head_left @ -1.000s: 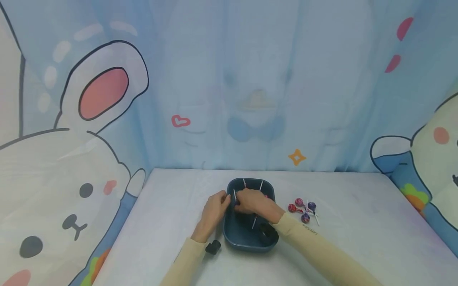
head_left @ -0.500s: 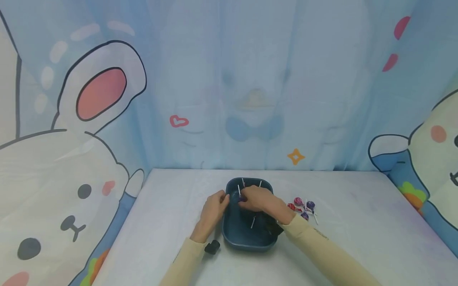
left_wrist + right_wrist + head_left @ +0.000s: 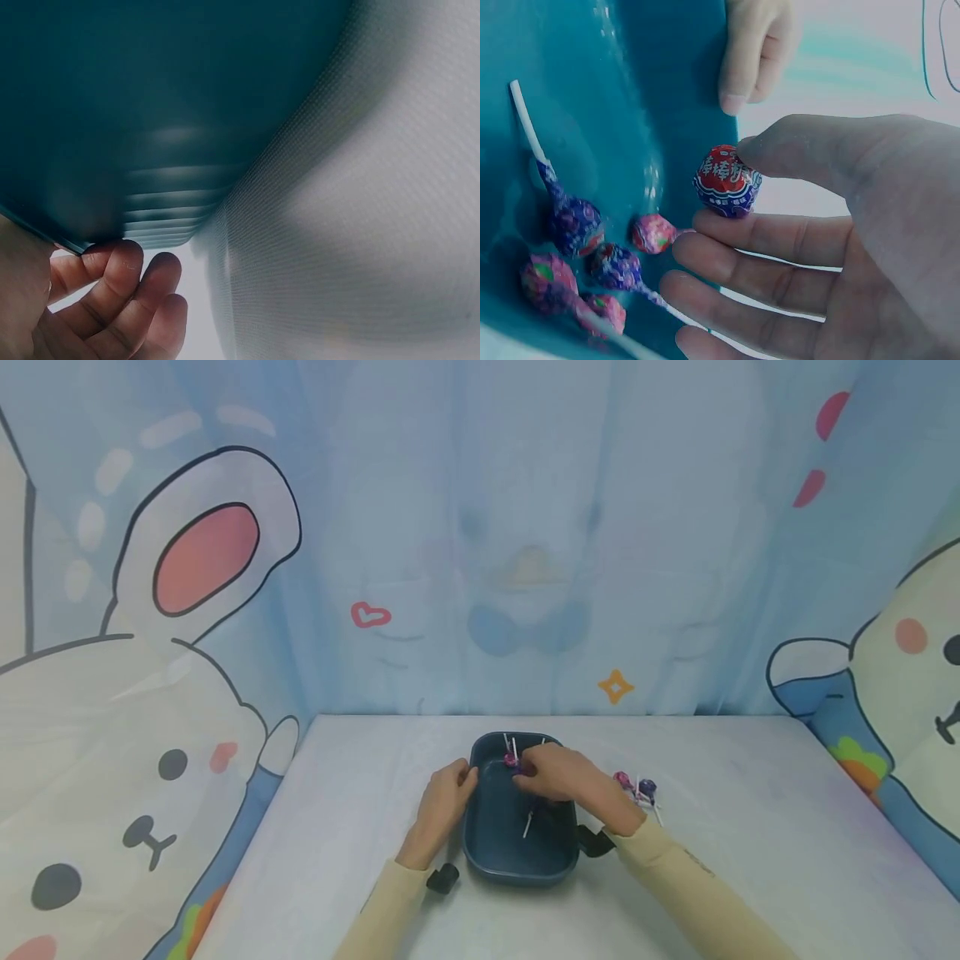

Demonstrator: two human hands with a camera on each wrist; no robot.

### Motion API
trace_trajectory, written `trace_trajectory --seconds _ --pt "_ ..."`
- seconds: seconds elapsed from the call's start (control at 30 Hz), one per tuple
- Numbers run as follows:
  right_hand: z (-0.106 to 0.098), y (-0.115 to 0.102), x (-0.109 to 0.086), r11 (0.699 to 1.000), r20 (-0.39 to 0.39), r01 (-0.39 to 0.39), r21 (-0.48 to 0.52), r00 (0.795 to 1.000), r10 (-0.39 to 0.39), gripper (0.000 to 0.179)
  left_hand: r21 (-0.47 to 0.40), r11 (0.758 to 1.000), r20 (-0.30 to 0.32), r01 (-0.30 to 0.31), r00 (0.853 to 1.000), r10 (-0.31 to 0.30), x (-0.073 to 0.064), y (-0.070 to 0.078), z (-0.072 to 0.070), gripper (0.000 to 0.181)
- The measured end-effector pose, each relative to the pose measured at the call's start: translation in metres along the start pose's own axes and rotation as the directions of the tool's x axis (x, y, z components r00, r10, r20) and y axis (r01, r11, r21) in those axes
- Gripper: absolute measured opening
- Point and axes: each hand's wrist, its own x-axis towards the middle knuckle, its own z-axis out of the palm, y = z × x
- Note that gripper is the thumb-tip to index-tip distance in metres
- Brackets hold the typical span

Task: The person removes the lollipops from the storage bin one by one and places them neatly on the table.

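My right hand [image 3: 562,774] is over the dark blue-green plastic basin [image 3: 495,856]. Between its thumb and index finger it pinches a lollipop [image 3: 726,180] in a red and purple wrapper, the other fingers stretched out. Inside the basin, the right wrist view shows a purple-wrapped lollipop [image 3: 576,225], a pink one [image 3: 547,281] and others beside them, sticks pointing various ways. My left hand [image 3: 441,806] holds the basin's left rim, and its fingers curl at the edge in the left wrist view [image 3: 124,277].
Right of the basin, several more lollipops [image 3: 647,789] lie on the white tabletop [image 3: 735,827], partly behind my right wrist. A black wrist camera [image 3: 442,878] sits by the basin's near left corner. A printed blue curtain [image 3: 420,543] hangs behind the table.
My right hand has shifted rightward over the basin with the lollipop in its pinch. My left hand stays at the rim. The head view has drifted slightly.
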Motion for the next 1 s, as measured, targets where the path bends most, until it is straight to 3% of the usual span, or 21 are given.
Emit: trace_trajectory --seconds 0.47,1.0 --pt "-0.015 0.027 -0.024 0.998 -0.048 0.031 0.053 0.998 -0.028 0.021 -0.014 1.000 0.008 0.010 1.000 -0.009 -0.001 0.001 -0.002 0.027" --pt "-0.019 0.067 -0.039 0.989 -0.045 -0.024 0.143 0.999 0.031 0.027 -0.018 1.000 -0.010 -0.016 1.000 0.016 -0.001 0.000 -0.002 0.027"
